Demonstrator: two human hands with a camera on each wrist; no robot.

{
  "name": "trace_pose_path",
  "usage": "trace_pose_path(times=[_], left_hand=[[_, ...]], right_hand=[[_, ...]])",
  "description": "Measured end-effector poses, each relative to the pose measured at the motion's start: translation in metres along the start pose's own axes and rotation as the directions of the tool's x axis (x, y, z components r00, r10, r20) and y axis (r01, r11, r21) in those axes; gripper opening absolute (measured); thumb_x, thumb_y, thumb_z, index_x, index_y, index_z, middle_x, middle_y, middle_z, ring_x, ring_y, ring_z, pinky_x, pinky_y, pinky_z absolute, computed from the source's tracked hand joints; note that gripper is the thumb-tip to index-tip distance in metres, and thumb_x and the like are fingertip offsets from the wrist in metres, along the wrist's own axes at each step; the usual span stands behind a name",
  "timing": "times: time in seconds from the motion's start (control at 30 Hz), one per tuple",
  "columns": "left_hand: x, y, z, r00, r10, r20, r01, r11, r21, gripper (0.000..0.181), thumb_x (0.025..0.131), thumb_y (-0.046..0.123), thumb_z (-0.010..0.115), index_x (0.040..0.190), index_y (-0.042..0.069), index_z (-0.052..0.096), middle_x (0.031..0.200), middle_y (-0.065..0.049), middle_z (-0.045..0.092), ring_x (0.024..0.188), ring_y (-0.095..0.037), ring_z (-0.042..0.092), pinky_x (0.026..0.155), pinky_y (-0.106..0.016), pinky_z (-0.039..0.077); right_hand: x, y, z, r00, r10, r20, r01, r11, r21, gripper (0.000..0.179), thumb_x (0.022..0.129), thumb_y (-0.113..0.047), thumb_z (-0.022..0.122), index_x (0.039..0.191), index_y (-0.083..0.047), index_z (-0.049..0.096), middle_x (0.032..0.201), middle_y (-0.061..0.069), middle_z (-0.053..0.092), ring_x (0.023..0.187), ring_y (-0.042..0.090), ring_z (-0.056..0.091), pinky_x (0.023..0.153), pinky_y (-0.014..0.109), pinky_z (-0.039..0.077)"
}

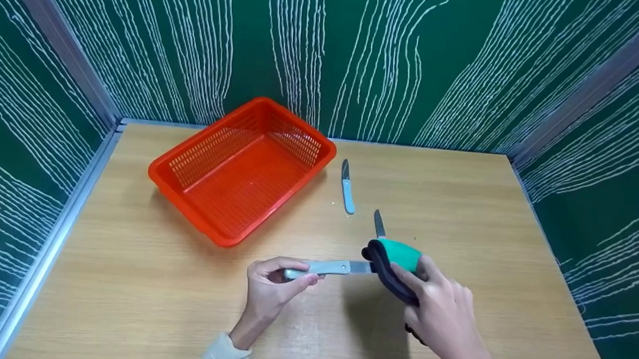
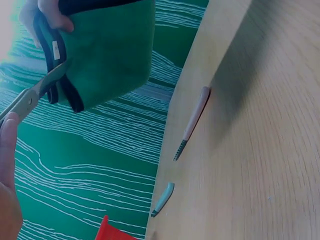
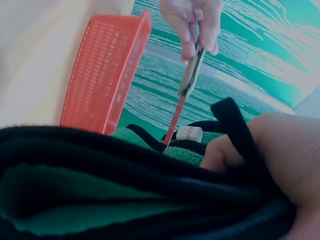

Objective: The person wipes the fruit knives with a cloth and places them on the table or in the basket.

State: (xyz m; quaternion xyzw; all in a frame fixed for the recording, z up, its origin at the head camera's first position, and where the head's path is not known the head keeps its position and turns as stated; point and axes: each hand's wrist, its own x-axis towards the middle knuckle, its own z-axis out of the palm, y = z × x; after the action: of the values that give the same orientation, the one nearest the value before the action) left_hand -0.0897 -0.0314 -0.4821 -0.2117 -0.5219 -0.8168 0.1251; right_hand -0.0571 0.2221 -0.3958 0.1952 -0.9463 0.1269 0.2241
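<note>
My left hand (image 1: 270,290) grips a knife (image 1: 328,267) by its pale grey-blue handle, thumb and fingers round it. The blade points right, and its end is hidden at the folds of a green cloth (image 1: 404,255) with black edging. My right hand (image 1: 446,309) grips this folded cloth above the table. In the right wrist view a small white label (image 3: 190,133) shows on the cloth near the blade. Just beyond the cloth lies a second knife (image 1: 379,223), its handle hidden in the head view but pinkish in the left wrist view (image 2: 197,117).
A third knife (image 1: 347,192), with a light blue handle, lies farther back on the wooden table (image 1: 143,301). To its left stands a red slotted basket (image 1: 237,186) with nothing in it. Green panels (image 1: 250,39) with white wavy lines enclose the back and sides.
</note>
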Motion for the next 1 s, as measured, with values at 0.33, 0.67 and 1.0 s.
trace_pose_path(times=[0.33,0.67,1.0], left_hand=[[0.002,-0.004,-0.002,0.998,-0.032,0.059,0.034,0.999,-0.037,0.018,0.073,-0.016,0.071,0.09,-0.016,0.065,0.084,-0.028,0.067,0.065,-0.041,0.067,0.057,-0.046,0.056],[0.0,-0.006,0.005,0.994,-0.102,0.039,0.095,0.983,0.157,0.018,0.073,-0.002,0.079,0.089,-0.005,0.072,0.088,-0.017,0.071,0.072,-0.028,0.07,0.062,-0.036,0.058],[0.001,-0.008,0.008,0.992,-0.128,-0.017,0.129,0.978,0.165,0.015,0.071,0.002,0.082,0.083,-0.001,0.073,0.082,-0.014,0.071,0.066,-0.022,0.065,0.057,-0.025,0.055]], right_hand=[[0.003,0.012,-0.013,0.991,0.107,-0.079,-0.1,0.991,0.084,0.038,0.062,0.003,0.068,0.096,-0.012,0.077,0.072,-0.009,0.042,0.049,0.007,0.033,0.041,0.023,0.027],[0.014,-0.002,-0.016,0.986,0.087,-0.145,-0.071,0.991,0.113,0.037,0.064,0.001,0.07,0.097,-0.014,0.077,0.074,-0.007,0.046,0.05,0.006,0.034,0.041,0.022,0.027],[0.008,-0.023,0.01,0.991,-0.133,0.013,0.133,0.991,0.027,0.051,0.053,0.005,0.06,0.098,-0.01,0.076,0.08,-0.001,0.042,0.051,0.01,0.041,0.039,0.019,0.031]])
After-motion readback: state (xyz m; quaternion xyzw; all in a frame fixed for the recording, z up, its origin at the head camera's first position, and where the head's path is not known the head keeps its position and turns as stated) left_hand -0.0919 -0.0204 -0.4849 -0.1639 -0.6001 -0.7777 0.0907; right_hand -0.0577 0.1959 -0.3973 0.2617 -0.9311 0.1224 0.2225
